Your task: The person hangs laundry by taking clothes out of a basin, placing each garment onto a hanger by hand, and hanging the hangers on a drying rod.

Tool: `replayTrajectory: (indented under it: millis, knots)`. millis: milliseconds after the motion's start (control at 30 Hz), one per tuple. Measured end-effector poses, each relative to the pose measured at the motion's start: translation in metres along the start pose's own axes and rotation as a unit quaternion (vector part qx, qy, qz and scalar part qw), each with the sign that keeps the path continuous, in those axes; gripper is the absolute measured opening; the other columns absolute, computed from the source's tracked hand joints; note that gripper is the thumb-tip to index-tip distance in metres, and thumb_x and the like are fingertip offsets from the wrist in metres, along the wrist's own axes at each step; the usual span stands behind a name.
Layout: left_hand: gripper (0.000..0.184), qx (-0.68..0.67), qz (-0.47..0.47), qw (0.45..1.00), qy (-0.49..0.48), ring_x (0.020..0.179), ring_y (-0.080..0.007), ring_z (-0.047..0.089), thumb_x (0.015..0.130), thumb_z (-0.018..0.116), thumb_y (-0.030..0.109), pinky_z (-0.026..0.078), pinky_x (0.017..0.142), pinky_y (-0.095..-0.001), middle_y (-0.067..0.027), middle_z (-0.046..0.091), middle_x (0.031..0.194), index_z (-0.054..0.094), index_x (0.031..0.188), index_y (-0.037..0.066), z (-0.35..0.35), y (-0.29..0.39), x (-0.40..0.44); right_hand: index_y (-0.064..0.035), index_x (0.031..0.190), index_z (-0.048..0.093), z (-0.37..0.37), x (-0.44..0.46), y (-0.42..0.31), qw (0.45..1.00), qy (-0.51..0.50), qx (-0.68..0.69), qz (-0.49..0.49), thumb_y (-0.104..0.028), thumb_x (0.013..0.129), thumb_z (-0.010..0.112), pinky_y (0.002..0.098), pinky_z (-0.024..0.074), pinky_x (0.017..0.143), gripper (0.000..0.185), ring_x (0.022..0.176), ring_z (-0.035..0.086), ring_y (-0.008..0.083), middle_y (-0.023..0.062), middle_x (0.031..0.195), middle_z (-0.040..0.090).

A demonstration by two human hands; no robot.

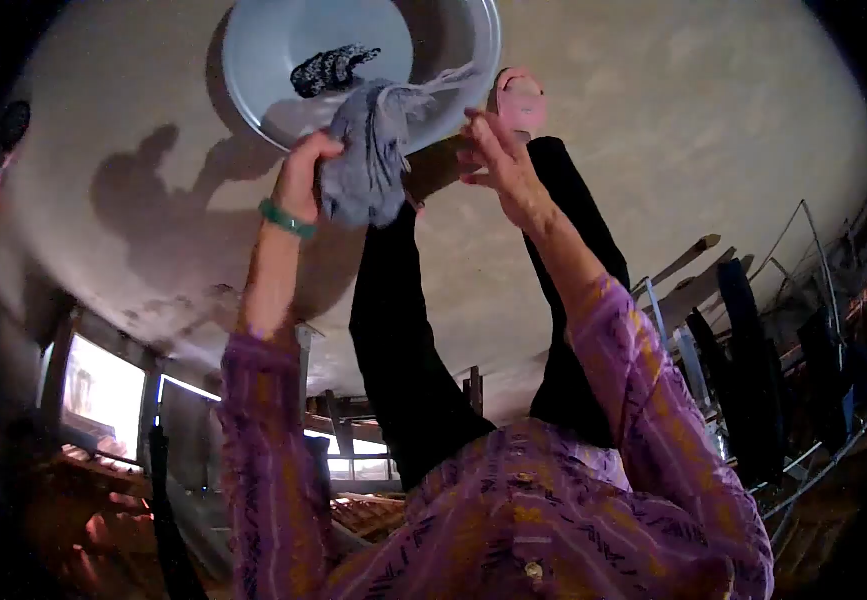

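A crumpled grey cloth (365,155) hangs from my left hand (305,172), whose fingers are closed on its left side, below a green bracelet. Thin pale strands stretch from the top of the cloth to the right, over the basin's rim. My right hand (501,165) is beside the basin with its fingers apart and nothing in it. Beyond the cloth, a wide pale blue basin (238,75) stands on the floor. Inside it lies a black-and-white patterned cloth (331,70).
A pink shoe (521,100) is on my foot, right of the basin. Dark poles and metal frames (743,350) stand along the right side. At the left is a bright window (103,395). A red and dark object is at the far left edge.
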State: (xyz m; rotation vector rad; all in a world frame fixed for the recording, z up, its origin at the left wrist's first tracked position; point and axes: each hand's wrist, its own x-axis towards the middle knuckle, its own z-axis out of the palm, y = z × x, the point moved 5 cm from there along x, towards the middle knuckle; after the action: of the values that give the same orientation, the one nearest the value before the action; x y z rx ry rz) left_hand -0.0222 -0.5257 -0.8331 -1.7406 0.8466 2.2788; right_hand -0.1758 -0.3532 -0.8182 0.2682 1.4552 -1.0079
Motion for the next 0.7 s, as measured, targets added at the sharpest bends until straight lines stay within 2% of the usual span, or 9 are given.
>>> replayTrajectory:
  millis: [100, 167, 233, 300, 400, 500, 533, 567, 700]
  knots:
    - [0.020, -0.177, -0.034, 0.983, -0.024, 0.073, -0.0159, 0.052, 0.072, 0.047, 0.020, 0.041, 0.070, -0.0294, -0.0047, 0.055, 0.075, 0.054, 0.078, 0.003, 0.051, 0.037, -0.093, -0.0151, 0.125, 0.029, 0.018, 0.004, -0.018, 0.997, -0.011, 0.066, 0.032, -0.054, 0.081, 0.038, 0.0346, 0.0418, 0.074, 0.059, 0.096, 0.045, 0.0175, 0.0065, 0.114, 0.041]
    - [0.022, -0.263, -0.032, 0.962, -0.068, 0.074, -0.0162, 0.052, 0.075, 0.045, 0.023, 0.041, 0.071, -0.0300, -0.0056, 0.055, 0.079, 0.053, 0.080, 0.003, 0.061, 0.038, -0.118, -0.0179, 0.126, 0.027, 0.033, 0.010, -0.031, 0.990, -0.086, 0.106, -0.045, -0.057, 0.080, 0.036, 0.0351, 0.0410, 0.076, 0.062, 0.097, 0.045, 0.0203, 0.0073, 0.116, 0.041]
    - [0.027, -0.264, 0.088, 0.960, -0.027, 0.074, -0.0175, 0.052, 0.080, 0.040, 0.028, 0.041, 0.072, -0.0306, -0.0065, 0.055, 0.080, 0.052, 0.080, 0.004, 0.033, 0.008, -0.123, -0.0143, 0.125, 0.028, 0.057, -0.026, -0.084, 0.956, -0.135, 0.258, 0.024, -0.059, 0.079, 0.035, 0.0349, 0.0404, 0.077, 0.064, 0.099, 0.044, 0.0207, 0.0084, 0.115, 0.043]
    - [0.027, -0.267, 0.107, 0.956, -0.051, 0.074, -0.0174, 0.051, 0.081, 0.040, 0.029, 0.040, 0.072, -0.0302, -0.0064, 0.055, 0.078, 0.051, 0.079, 0.005, 0.022, -0.017, -0.128, -0.0092, 0.122, 0.033, 0.050, -0.057, -0.124, 0.973, -0.093, 0.200, -0.065, -0.058, 0.079, 0.036, 0.0353, 0.0396, 0.078, 0.065, 0.099, 0.044, 0.0212, 0.0090, 0.111, 0.046]
    - [0.028, -0.268, 0.139, 0.948, -0.100, 0.072, -0.0172, 0.051, 0.082, 0.041, 0.032, 0.040, 0.071, -0.0294, -0.0062, 0.055, 0.075, 0.050, 0.077, 0.005, 0.023, -0.009, -0.159, -0.0045, 0.114, 0.042, -0.003, -0.052, -0.137, 0.965, 0.116, 0.159, -0.174, -0.054, 0.081, 0.036, 0.0358, 0.0377, 0.080, 0.060, 0.099, 0.046, 0.0197, 0.0095, 0.106, 0.051]
    - [0.031, -0.301, 0.041, 0.935, -0.182, 0.080, -0.0225, 0.054, 0.075, 0.040, 0.022, 0.041, 0.079, -0.0332, -0.0117, 0.057, 0.090, 0.051, 0.092, -0.002, 0.076, 0.059, -0.221, -0.0045, 0.112, 0.046, 0.019, -0.120, -0.209, 0.926, 0.157, 0.059, -0.339, -0.050, 0.083, 0.035, 0.0344, 0.0356, 0.083, 0.055, 0.097, 0.047, 0.0185, 0.0104, 0.102, 0.053]
    - [0.041, -0.326, 0.029, 0.900, -0.287, 0.087, -0.0251, 0.054, 0.071, 0.038, 0.019, 0.040, 0.083, -0.0343, -0.0144, 0.056, 0.099, 0.048, 0.102, -0.007, 0.084, 0.070, -0.235, -0.0044, 0.114, 0.044, 0.048, -0.140, -0.224, 0.927, 0.011, -0.036, -0.374, -0.049, 0.083, 0.036, 0.0330, 0.0354, 0.083, 0.055, 0.096, 0.047, 0.0177, 0.0101, 0.101, 0.053]
    - [0.041, -0.324, 0.032, 0.900, -0.289, 0.087, -0.0251, 0.054, 0.071, 0.038, 0.019, 0.040, 0.083, -0.0343, -0.0144, 0.056, 0.099, 0.048, 0.102, -0.007, 0.087, 0.078, -0.246, -0.0043, 0.117, 0.042, 0.073, -0.157, -0.231, 0.898, -0.135, -0.130, -0.398, -0.048, 0.083, 0.036, 0.0316, 0.0352, 0.083, 0.055, 0.095, 0.048, 0.0170, 0.0097, 0.101, 0.053]
    - [0.046, -0.301, 0.072, 0.921, -0.238, 0.090, -0.0245, 0.053, 0.069, 0.041, 0.019, 0.040, 0.085, -0.0336, -0.0143, 0.055, 0.100, 0.047, 0.106, -0.006, 0.104, 0.112, -0.287, -0.0022, 0.114, 0.044, 0.101, -0.194, -0.217, 0.779, -0.325, -0.309, -0.437, -0.033, 0.081, 0.050, 0.0301, 0.0383, 0.083, 0.046, 0.095, 0.049, 0.0177, 0.0085, 0.104, 0.053]
